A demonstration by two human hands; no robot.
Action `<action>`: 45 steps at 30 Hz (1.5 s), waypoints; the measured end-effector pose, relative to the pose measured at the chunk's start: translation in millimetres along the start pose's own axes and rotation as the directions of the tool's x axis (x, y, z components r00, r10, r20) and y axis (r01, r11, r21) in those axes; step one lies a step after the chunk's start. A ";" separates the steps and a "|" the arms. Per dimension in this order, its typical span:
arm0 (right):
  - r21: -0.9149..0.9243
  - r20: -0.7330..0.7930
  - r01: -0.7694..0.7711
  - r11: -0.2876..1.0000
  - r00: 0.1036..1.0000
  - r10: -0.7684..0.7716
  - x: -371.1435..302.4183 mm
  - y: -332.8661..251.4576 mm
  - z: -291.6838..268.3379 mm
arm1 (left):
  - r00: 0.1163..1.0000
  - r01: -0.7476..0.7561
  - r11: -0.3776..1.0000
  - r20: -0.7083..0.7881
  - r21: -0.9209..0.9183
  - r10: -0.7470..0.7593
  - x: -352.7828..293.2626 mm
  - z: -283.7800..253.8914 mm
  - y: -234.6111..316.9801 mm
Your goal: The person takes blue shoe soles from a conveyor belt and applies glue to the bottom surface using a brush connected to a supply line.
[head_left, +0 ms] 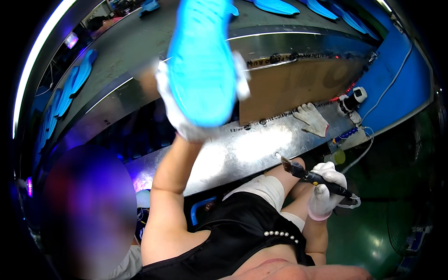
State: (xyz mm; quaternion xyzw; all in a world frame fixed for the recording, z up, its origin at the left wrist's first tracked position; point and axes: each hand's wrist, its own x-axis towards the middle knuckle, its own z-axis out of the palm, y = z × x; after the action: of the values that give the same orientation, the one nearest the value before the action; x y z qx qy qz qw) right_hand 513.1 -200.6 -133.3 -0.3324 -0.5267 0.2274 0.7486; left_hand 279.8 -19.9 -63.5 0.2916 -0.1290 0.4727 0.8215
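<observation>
Raised over the bench, my left hand (pixel 173 114) in a white glove grips a bright blue shoe sole (pixel 200 79). The sole stands upright before me, its rounded end down, and the glove shows along both its sides. Motion blurs that hand. Low on the right, my right hand (pixel 324 193), also gloved in white, is closed around the black handle of a flat brush (pixel 295 168). The brush's brownish tip points up and left, well apart from the sole.
A grey conveyor belt (pixel 126 56) curves across the back, carrying several blue soles (pixel 74 84). Below it runs a metal bench (pixel 252 144) with a cardboard sheet (pixel 289 88), a loose white glove (pixel 311 119) and a black-and-white device (pixel 352 100). Another person sits at left.
</observation>
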 end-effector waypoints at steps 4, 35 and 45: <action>-0.061 0.109 -0.031 0.998 0.993 0.037 -5.9 15.2 -1.0 | 0.966 -0.243 0.970 -0.087 0.002 0.242 13.7 11.1 26.0; -0.033 -0.378 -0.492 0.870 0.812 0.445 -6.7 63.9 -19.3 | 0.721 0.368 -0.848 0.458 0.382 0.520 -80.3 34.5 81.8; -0.070 -0.530 -0.406 0.911 0.789 0.310 -1.1 83.1 -53.6 | 0.966 -0.214 -0.449 0.255 0.867 0.032 -161.4 -119.3 -142.1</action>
State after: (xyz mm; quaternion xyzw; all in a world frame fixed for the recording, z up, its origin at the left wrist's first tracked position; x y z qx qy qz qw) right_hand 564.0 -159.0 -207.2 -0.5406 -0.2565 0.2214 0.7700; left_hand 309.4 -115.8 -287.9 0.8552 0.2522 0.4366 0.1204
